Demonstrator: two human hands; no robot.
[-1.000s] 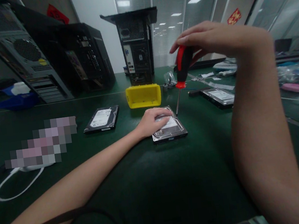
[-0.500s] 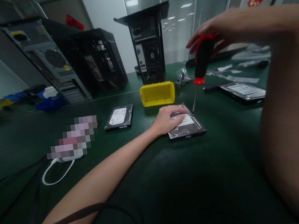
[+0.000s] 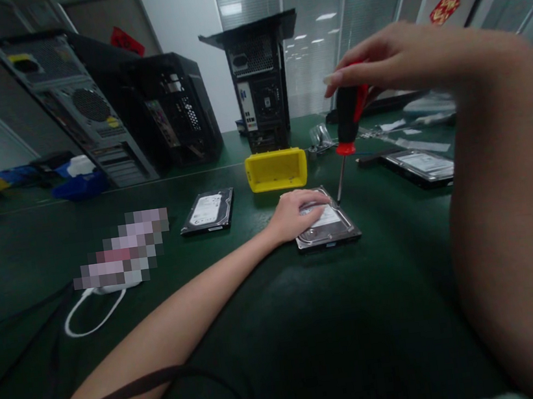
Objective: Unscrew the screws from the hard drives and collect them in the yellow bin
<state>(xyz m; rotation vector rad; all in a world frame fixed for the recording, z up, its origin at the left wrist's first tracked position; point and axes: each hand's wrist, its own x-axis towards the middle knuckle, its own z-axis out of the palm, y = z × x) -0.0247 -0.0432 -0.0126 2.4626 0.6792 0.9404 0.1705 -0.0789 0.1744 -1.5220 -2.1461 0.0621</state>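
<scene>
The right hand (image 3: 396,61) is curled over the top of a screwdriver with a black and red plastic handle (image 3: 348,117), fingers closed around its upper end. The tool stands nearly upright, leaning a little, and its thin steel shaft runs down to the far right corner of a flat rectangular hard drive with a silvery metal lid and white label (image 3: 328,227). The tip meets that corner.

The left hand (image 3: 293,214) lies palm down on the drive's left half, fingers spread and pressing flat across the lid, pinching nothing. The drive rests on the dark green matte table mat (image 3: 312,324), its near edge and right side uncovered.

Just behind the drive sits a yellow rectangular plastic bin (image 3: 276,169), close to its far edge. To the left, apart from the hand, lies a second black-framed hard drive with a white label (image 3: 208,211). To the right, well apart, lies a third hard drive with a pale label (image 3: 419,167). The mat before the held drive and to its right is open green surface.

Farther back stand three black metal computer tower cases (image 3: 262,89), their perforated rear panels facing forward.
</scene>
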